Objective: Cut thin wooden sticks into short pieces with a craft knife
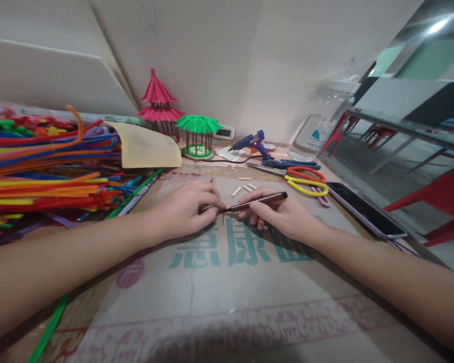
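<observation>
My right hand (274, 209) grips a dark brown marker pen (263, 199), held almost level with its tip pointing left. The tip meets the fingertips of my left hand (189, 206), which is closed in a pinch. A short tan stick (224, 219) pokes out just below those fingertips; the rest of what the pinch holds is mostly hidden. Beyond the hands, several short whitish sticks (236, 191) lie loose on the printed plastic sheet (212, 292) that covers the table.
Bundles of coloured pipe cleaners (53, 191) fill the left side. Behind stand a pink tiered pavilion (161, 111), a green-roofed pavilion (199, 126), a small timer (224, 132) and a blue glue gun (255, 143). Scissors (306, 186), a phone (366, 209) and a large bottle (314, 131) are at right.
</observation>
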### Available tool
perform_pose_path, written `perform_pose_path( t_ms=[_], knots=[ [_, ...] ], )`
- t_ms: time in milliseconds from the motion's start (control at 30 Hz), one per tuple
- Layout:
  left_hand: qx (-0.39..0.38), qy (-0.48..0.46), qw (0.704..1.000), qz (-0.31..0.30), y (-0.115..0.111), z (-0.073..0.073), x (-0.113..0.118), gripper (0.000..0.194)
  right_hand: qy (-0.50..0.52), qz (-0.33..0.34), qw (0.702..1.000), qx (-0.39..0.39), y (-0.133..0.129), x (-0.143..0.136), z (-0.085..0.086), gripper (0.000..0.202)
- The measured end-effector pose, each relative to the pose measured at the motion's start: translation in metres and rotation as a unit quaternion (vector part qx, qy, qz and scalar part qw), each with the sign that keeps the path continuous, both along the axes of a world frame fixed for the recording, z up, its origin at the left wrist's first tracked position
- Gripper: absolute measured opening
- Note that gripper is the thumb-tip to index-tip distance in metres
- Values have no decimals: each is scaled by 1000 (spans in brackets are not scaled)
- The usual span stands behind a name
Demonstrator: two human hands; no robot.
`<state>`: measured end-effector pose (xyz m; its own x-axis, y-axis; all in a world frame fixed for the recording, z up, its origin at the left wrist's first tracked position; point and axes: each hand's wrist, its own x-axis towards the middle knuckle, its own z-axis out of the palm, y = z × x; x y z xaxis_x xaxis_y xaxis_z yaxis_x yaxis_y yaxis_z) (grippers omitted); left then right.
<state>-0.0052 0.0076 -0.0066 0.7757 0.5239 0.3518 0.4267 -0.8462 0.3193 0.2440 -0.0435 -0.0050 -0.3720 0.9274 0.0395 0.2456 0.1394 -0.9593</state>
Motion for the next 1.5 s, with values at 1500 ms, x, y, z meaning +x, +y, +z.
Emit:
perform_pose_path(
  t_ms=[1500],
  knots=[
    [-27, 54, 998, 10, -8, 7, 3, 25, 21, 49, 999, 6, -1, 2, 0, 20]
  ],
)
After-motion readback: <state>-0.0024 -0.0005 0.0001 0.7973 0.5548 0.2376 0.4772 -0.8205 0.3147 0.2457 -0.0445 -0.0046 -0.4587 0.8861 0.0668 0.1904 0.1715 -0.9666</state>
